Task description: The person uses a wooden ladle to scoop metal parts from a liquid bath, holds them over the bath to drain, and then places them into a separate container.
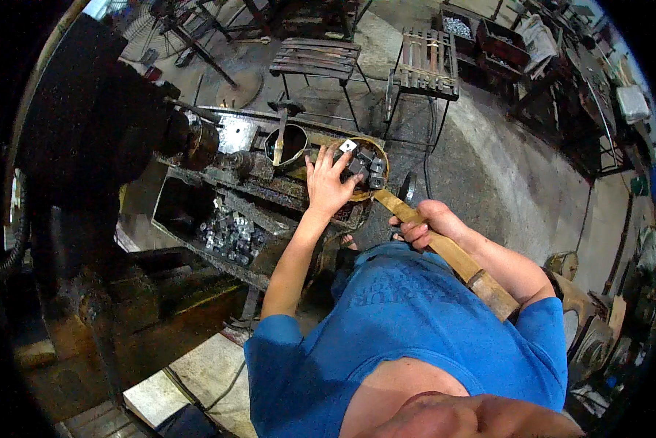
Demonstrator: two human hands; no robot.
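My left hand [330, 182] reaches over the near left side of a round yellowish container [385, 159], its fingers spread. Its fingertips touch or hover at the dark square metal blocks [370, 162] piled inside; one block on top looks pale. In my closed right hand [420, 228] is a long flat wooden bar [455, 257]. The bar slants from the container's near right edge back under my right forearm, with a dark band across its lower part. Left of the container stands a bucket [304, 151] with a brush [278, 150] leaning in it.
A large dark machine [72, 109] fills the left side, its spindle [251, 166] pointing toward the bucket. Below it, a tray of loose metal pieces [229, 232] sits under the ledge. Two slatted stools [317, 57] stand beyond, with bins of parts [503, 40] at the far right.
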